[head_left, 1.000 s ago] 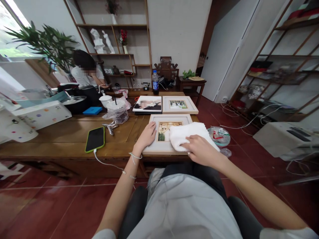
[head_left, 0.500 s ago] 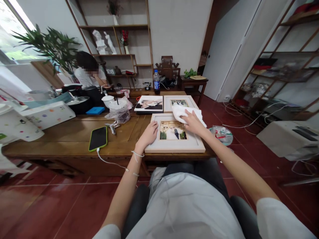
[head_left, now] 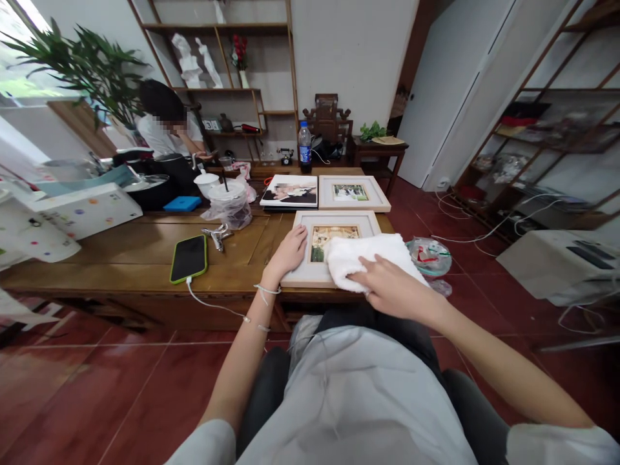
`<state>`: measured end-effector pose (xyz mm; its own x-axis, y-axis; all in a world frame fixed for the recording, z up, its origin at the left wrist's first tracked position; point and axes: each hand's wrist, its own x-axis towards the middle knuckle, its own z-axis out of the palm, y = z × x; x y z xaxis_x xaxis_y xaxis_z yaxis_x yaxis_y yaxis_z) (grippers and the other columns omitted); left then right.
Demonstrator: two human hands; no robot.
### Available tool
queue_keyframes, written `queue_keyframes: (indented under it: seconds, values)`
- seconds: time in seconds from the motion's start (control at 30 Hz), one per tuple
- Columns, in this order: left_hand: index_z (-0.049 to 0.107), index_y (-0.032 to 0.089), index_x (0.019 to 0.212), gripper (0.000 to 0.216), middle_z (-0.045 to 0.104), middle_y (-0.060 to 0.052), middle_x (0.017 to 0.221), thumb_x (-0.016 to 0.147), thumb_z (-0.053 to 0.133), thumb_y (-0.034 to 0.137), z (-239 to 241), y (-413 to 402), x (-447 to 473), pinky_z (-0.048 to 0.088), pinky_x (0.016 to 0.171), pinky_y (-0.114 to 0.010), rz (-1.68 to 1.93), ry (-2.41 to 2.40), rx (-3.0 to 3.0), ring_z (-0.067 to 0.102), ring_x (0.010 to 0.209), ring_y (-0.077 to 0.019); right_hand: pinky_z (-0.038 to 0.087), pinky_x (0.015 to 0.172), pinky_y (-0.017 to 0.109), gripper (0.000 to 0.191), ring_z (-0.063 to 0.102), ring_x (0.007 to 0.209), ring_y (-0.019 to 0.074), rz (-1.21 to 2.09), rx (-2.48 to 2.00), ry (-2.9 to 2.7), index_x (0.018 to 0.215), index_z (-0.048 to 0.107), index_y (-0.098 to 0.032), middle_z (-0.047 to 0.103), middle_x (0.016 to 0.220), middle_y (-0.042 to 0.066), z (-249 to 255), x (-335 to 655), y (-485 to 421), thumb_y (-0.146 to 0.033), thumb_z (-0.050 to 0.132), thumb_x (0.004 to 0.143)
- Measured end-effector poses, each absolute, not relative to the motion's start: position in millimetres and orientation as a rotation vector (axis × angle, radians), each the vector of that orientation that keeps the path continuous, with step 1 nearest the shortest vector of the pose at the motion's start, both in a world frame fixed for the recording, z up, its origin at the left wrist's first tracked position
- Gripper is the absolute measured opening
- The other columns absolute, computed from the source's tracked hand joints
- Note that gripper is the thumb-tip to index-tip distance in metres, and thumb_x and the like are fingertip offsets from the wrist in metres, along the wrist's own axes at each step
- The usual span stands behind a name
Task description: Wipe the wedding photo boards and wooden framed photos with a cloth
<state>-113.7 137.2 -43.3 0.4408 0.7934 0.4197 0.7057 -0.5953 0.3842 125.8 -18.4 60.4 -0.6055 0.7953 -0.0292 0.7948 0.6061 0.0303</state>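
Observation:
A white picture frame (head_left: 310,223) with a photo lies flat at the near edge of the wooden table (head_left: 130,255). My left hand (head_left: 289,250) rests flat on the frame's left border, fingers stretched out. My right hand (head_left: 387,287) presses a folded white cloth (head_left: 365,253) onto the frame's near right part, fingers bent over the cloth. The cloth covers most of the photo and the frame's right side.
Behind lie a second white frame (head_left: 352,193) and a photo book (head_left: 289,192). A green-cased phone (head_left: 188,258) on a cable, metal clips (head_left: 217,235) and a bagged cup (head_left: 227,201) sit left. A person (head_left: 162,126) sits at the far left. A plastic bag (head_left: 429,255) lies on the floor.
My right hand has drawn the cloth from the frame's far right corner back over the photo to its near right side. My left hand has stayed on the left border.

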Motion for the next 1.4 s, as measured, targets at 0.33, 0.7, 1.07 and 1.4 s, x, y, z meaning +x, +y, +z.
queue_keyframes:
  seconds: [0.33,0.7,1.07,1.4]
  values:
    - [0.052,0.002,0.132,0.046,0.046,-0.019,0.145,0.095,0.034,0.023,-37,134,-114,0.026,0.119,-0.044,0.756,1.322,2.582,0.033,0.141,-0.0271,0.02,0.116,0.051,0.055,0.035,0.14,0.0305,0.086,1.598,2.859,0.13,0.057,-0.013,0.059,0.135,0.013,28,142,55,-0.011,0.05,0.076]
    - [0.055,0.008,0.132,0.045,0.048,-0.016,0.144,0.094,0.035,0.024,-42,137,-114,0.028,0.117,-0.047,0.813,1.32,2.53,0.036,0.14,-0.0262,0.023,0.105,0.063,0.057,0.037,0.133,0.0382,0.258,1.548,2.763,0.125,0.062,-0.018,0.049,0.145,0.013,31,137,108,-0.001,0.043,0.074]
    - [0.052,0.006,0.134,0.048,0.046,-0.016,0.146,0.097,0.033,0.028,-42,135,-116,0.026,0.119,-0.044,0.785,1.291,2.593,0.034,0.141,-0.025,0.034,0.105,0.056,0.053,0.045,0.131,0.0371,0.031,1.353,2.806,0.126,0.062,-0.019,0.047,0.146,0.016,56,109,-28,-0.007,0.047,0.076]
    - [0.052,0.006,0.135,0.046,0.046,-0.017,0.145,0.096,0.033,0.023,-38,135,-115,0.027,0.118,-0.044,0.757,1.295,2.581,0.034,0.141,-0.0248,0.016,0.114,0.057,0.056,0.026,0.144,0.0319,0.205,1.669,2.842,0.13,0.058,-0.011,0.05,0.143,0.018,30,147,105,-0.004,0.044,0.076]
